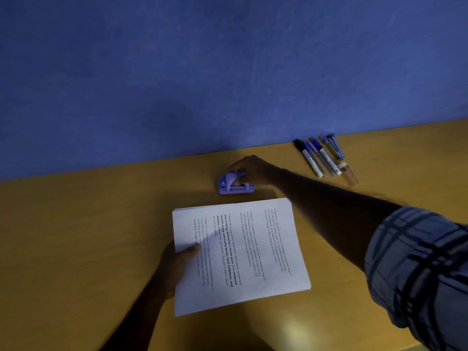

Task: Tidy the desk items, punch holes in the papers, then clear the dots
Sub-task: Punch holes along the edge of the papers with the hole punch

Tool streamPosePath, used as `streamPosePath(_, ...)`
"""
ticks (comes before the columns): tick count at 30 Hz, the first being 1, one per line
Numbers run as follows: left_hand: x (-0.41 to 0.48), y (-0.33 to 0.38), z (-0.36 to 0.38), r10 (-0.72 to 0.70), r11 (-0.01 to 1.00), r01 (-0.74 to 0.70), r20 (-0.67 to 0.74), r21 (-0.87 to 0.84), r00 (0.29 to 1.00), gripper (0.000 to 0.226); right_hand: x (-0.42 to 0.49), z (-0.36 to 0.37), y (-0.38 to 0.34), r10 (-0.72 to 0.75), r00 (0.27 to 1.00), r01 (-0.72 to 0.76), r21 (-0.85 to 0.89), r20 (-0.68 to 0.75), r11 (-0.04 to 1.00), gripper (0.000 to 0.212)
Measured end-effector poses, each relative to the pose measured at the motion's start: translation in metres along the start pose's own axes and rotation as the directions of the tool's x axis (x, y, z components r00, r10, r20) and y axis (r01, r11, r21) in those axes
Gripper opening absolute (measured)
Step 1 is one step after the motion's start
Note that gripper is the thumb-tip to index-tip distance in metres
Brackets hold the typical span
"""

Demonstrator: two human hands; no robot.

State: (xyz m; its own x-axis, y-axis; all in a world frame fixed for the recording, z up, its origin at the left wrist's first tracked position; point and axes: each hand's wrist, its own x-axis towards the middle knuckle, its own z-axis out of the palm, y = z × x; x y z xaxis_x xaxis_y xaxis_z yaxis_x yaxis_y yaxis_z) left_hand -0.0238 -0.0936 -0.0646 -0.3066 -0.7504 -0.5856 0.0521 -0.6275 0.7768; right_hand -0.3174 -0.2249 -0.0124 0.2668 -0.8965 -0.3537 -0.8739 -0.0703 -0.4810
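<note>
Clamped on the purple hole punch [236, 183], the right hand [253, 168] reaches across the desk [101, 236]. Left hand [177, 264] pinches the paper stack [243, 254]; markers [320, 158] lie well apart.

You are looking down at a desk [76, 249] with a smooth, yellow-brown wooden top that fills the lower half of your view. Its far edge runs at a slant, lower on your left and higher on your right, and meets a wall [202, 72] directly behind it. The wall is a flat, matte blue with a faint mottled texture, and it takes up the whole upper half of your view. The light is dim and bluish overall. A soft pale glare [293, 330] sits on the desk near its front edge, and a dark shadow spreads over the desk at the bottom middle.
</note>
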Motion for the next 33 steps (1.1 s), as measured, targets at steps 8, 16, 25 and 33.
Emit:
streamPosePath(8, 0.004, 0.002, -0.002, -0.007, 0.999, 0.007, -0.017, 0.035, 1.000, 0.021, 0.022, 0.015, -0.022, -0.070, 0.997, 0.068, 0.047, 0.044, 0.997, 0.036)
streamPosePath(16, 0.007, 0.006, 0.000, -0.004, 0.999, 0.004, -0.006, 0.048, 1.000, 0.018, 0.022, 0.021, -0.017, -0.083, 0.993, 0.084, 0.017, -0.082, 0.996, 0.046)
streamPosePath(25, 0.014, 0.005, -0.006, -0.038, 0.999, 0.038, -0.060, 0.000, 0.997, 0.018, -0.021, 0.010, 0.038, 0.173, 0.985, -0.174, 0.031, 0.028, 0.984, 0.028)
streamPosePath(33, 0.017, 0.009, -0.004, -0.060, 0.997, 0.065, -0.107, 0.051, 0.992, 0.019, -0.037, 0.032, 0.049, 0.124, 0.988, -0.135, 0.122, 0.096, 0.983, 0.021)
